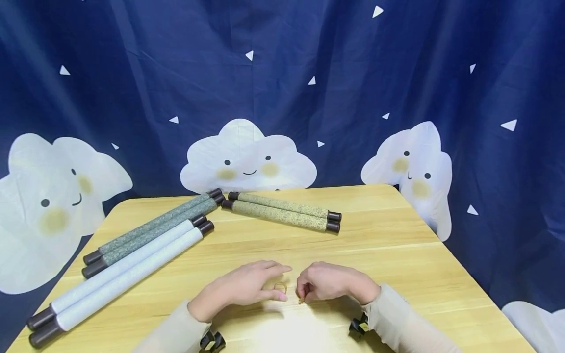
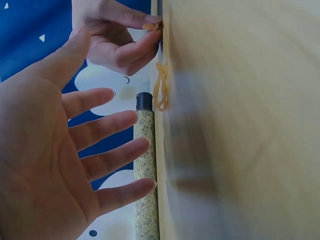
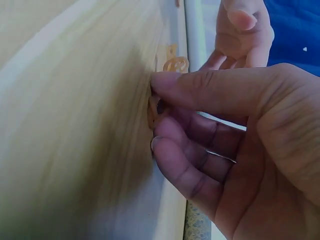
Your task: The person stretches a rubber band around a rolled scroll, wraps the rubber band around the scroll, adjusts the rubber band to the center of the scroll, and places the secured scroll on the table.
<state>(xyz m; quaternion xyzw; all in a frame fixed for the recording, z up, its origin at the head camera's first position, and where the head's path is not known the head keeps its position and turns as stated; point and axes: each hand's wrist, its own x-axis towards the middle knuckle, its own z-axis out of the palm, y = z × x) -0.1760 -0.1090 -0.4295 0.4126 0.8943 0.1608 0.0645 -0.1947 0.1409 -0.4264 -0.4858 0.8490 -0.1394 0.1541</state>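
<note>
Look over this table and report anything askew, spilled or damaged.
Nothing stands out: I see no spill or damage. The green scrolls, white scrolls and patterned yellow scrolls lie in close pairs, and the loose rubber band by the left hand looks ordinary.

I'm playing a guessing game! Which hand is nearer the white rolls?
Left. The left hand is to the right of the white rolls, not touching them; the right hand is farther away, beyond the left hand.
</note>
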